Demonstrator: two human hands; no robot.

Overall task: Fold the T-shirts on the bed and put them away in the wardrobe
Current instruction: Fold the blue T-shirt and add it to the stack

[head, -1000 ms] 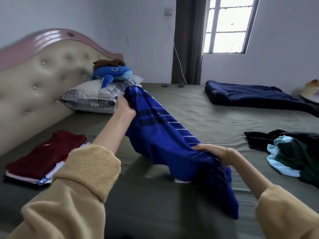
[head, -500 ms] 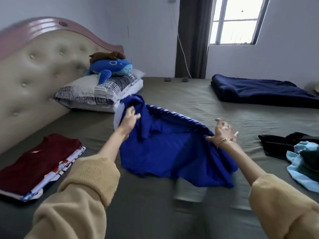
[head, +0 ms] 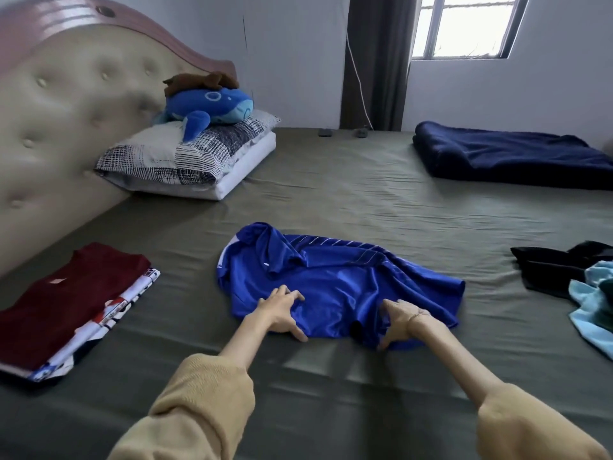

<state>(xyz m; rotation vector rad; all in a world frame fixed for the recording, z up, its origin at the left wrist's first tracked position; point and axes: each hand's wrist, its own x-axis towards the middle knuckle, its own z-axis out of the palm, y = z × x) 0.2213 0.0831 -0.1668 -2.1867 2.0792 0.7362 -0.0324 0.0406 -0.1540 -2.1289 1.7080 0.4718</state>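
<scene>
Left hand [head: 282,310]: fingers spread, pressing flat on the near left edge of the blue T-shirt [head: 335,283].
Right hand [head: 399,322]: fingers spread, resting on the shirt's near right edge; grips nothing.
Blue T-shirt: lies rumpled on the bed [head: 331,200], centre, collar end to the far left.
Folded stack [head: 66,307]: dark red shirt on top of a white printed one, near left on the bed.
Unfolded clothes [head: 570,280]: black and light blue garments heaped at the right edge.
Navy blanket [head: 510,157]: far right.
Pillows [head: 195,157]: far left against the headboard [head: 66,104], blue plush toy [head: 212,106] on top.
</scene>
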